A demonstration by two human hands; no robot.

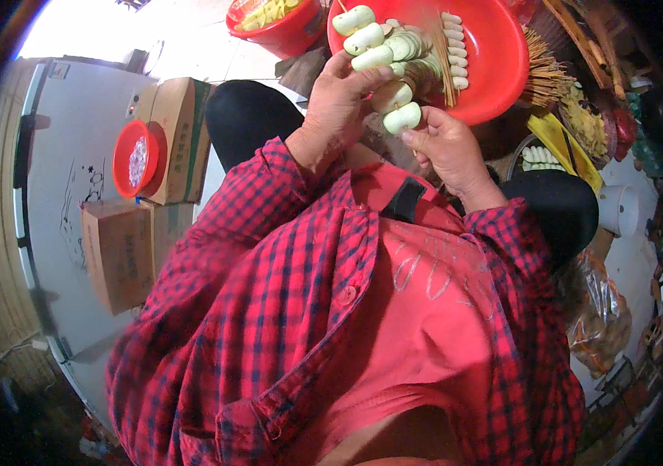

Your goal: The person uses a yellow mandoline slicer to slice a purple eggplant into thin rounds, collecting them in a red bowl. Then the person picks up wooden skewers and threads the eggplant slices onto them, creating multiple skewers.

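My left hand [340,96] is closed around the middle of a thin stick threaded with several pale green vegetable pieces [364,39]. Its thumb presses on one of them. The stick's upper tip sticks out past the top piece. At the lower end, my right hand [451,143] pinches the stick beside the last piece with thumb and fingers. The skewer slants over the near left part of a large red plastic basin [491,55]. Inside the basin lie loose round green slices [406,45], a bundle of bare sticks [439,58] and a finished-looking row of white pieces [458,52].
A red bucket [302,26] of yellow cut pieces stands beyond the basin. Bundled sticks [541,70] and a yellow tray [564,151] are at the right, near a white cup [618,209]. At left, a small red bowl [148,169] sits by cardboard boxes [116,250].
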